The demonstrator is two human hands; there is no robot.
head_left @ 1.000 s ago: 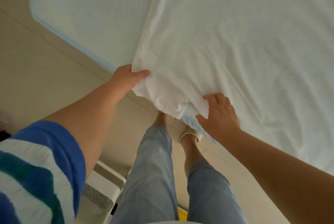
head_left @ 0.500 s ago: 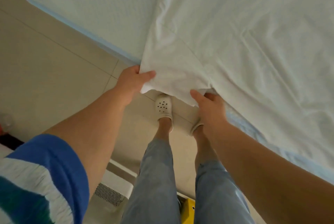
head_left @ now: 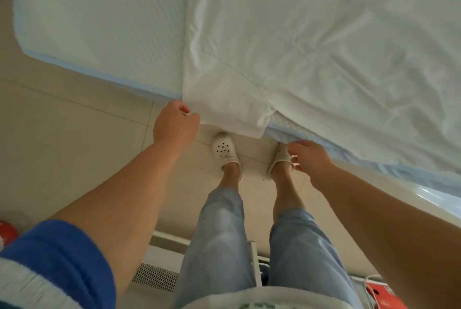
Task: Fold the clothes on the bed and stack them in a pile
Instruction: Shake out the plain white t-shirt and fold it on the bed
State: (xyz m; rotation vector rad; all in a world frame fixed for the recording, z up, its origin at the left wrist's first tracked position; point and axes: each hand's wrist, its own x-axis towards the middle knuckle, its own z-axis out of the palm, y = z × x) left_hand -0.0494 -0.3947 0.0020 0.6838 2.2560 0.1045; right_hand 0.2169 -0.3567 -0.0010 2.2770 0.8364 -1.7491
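A large white garment (head_left: 311, 41) lies spread flat on the bed (head_left: 99, 29), which has a pale quilted cover with a light blue edge. One sleeve (head_left: 229, 106) hangs over the near bed edge above my feet. My left hand (head_left: 174, 125) pinches the left corner of that sleeve's hem. My right hand (head_left: 310, 159) hovers just below the bed edge, right of the sleeve, with loosely curled fingers that touch no cloth.
I stand on beige floor tiles (head_left: 69, 139) in white clogs (head_left: 224, 150), close to the bed. A white appliance with a mesh grille (head_left: 154, 277) stands behind my legs. A red object (head_left: 7, 232) is at lower left and an orange-red box (head_left: 384, 296) at lower right.
My right hand has let go of the sleeve and dropped below the bed edge. The sleeve now lies flatter, and my left hand still holds its corner.
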